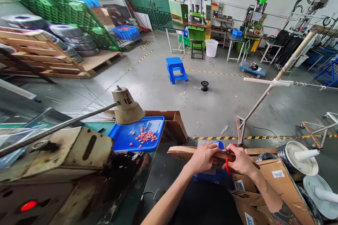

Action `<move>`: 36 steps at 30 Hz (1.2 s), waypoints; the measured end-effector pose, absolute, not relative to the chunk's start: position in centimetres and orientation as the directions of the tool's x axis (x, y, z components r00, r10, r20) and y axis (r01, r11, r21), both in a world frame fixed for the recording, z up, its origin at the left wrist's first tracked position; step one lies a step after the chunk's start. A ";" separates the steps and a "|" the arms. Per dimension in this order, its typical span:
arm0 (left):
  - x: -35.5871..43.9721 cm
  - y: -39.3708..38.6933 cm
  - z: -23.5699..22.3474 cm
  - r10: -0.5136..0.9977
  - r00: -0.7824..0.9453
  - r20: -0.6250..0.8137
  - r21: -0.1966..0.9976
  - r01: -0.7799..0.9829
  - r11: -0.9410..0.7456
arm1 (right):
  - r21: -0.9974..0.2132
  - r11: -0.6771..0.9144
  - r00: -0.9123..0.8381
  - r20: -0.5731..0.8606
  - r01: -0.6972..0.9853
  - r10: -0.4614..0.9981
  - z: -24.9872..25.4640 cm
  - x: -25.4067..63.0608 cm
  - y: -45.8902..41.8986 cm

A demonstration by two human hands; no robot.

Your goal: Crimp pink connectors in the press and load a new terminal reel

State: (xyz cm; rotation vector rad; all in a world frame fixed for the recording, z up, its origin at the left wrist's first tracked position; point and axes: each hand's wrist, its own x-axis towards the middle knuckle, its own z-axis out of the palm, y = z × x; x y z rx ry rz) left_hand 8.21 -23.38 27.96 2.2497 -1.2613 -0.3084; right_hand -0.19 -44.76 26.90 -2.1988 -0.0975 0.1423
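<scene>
Red-handled scissors are in my right hand, with my fingers closed around the handles. Their blades point left, close to the fingers of my left hand. That left hand is closed on the upper edge of a flat brown cardboard piece with a rounded end, which sticks out to its left. Whether the blades touch the cardboard is too small to tell. Beneath both hands stands something blue, mostly hidden by my hands and the cardboard.
At the left, a worn machine stands on a green bench beside a blue tray of small orange-red pieces. An open cardboard box is behind the bench. Cardboard boxes and white-flanged reels are at my right; a blue stool stands ahead.
</scene>
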 end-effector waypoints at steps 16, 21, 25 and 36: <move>13.1 -8.3 19.2 -0.458 0.871 -0.177 0.641 -0.251 -0.725 | -0.558 -0.820 0.986 0.024 -0.125 -0.167 25.7 -6.3 -50.2; 14.0 -12.3 13.5 -0.487 0.843 -0.230 0.709 -0.198 -0.676 | -0.505 -0.830 0.960 0.011 -0.236 -0.280 24.8 -8.8 -54.1; 13.6 -14.7 12.2 -0.491 0.849 -0.196 0.742 -0.199 -0.640 | -0.515 -0.811 0.930 0.068 -0.276 -0.360 24.4 -10.4 -55.7; 10.2 -10.8 21.1 -0.491 0.871 0.009 0.724 -0.345 -0.597 | -0.795 -0.433 0.817 -0.131 -0.424 -0.561 18.9 -12.0 -58.1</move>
